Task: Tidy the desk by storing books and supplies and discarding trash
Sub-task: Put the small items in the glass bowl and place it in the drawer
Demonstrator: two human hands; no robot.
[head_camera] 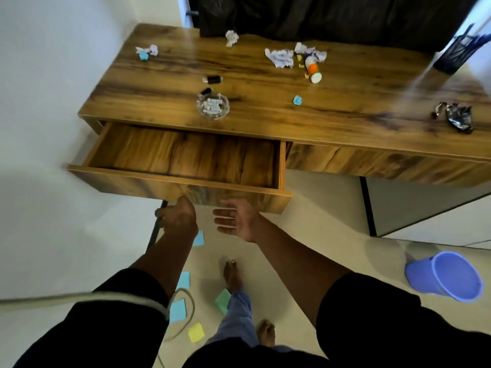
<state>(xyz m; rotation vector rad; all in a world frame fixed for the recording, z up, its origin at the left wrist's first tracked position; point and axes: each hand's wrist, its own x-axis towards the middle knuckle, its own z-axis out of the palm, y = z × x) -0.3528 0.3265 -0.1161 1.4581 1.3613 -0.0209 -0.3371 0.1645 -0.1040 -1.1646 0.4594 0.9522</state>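
A wood-grain counter is seen from above, with its left wooden drawer pulled out and nothing visible inside. Both hands are held below the drawer front. The left hand is turned back-up, its fingers loosely curled and holding nothing. The right hand is turned palm-up, its fingers straight, slightly spread and holding nothing.

Scattered on the counter are crumpled white paper balls, a small crumpled blue paper, a white and orange bottle lying on its side, a clear glass dish of small white pieces, two small black cylinders just behind the dish, and a crumpled dark foil wrapper near the right edge. A black mesh pen holder stands at the far right corner.

On the pale floor, blue, green and yellow sticky notes lie around the person's bare feet, and a lavender plastic bucket is tilted to the right.
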